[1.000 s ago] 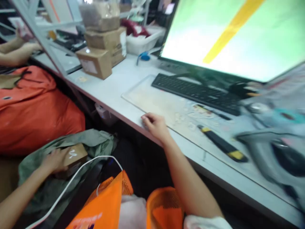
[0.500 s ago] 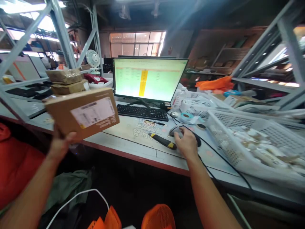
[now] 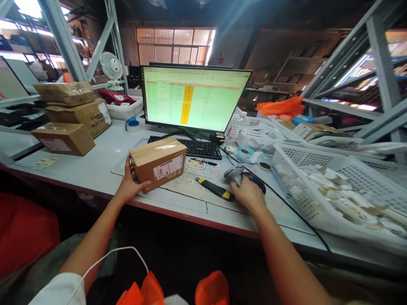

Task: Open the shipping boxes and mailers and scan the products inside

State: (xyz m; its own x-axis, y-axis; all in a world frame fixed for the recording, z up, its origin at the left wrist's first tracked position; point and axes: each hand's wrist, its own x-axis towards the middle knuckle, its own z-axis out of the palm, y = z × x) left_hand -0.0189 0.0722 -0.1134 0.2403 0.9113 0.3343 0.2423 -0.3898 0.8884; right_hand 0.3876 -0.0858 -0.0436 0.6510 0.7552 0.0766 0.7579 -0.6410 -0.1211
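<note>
Carton (image 3: 159, 163) on table (image 3: 98, 169); fingers of left hand (image 3: 129, 186) grasp its left end — judged stiff, lightish; hold by end walls. Fingers of right hand (image 3: 249, 192) apparently round barcode scanner (image 3: 234, 173).

White worktop (image 3: 110, 145) with reddish front edge (image 3: 186, 216); grey metal uprights (image 3: 62, 38) at left and right; multi-pane window (image 3: 165, 54) in the dim rear wall (image 3: 235, 48); bright light (image 3: 27, 7) at upper left
</note>
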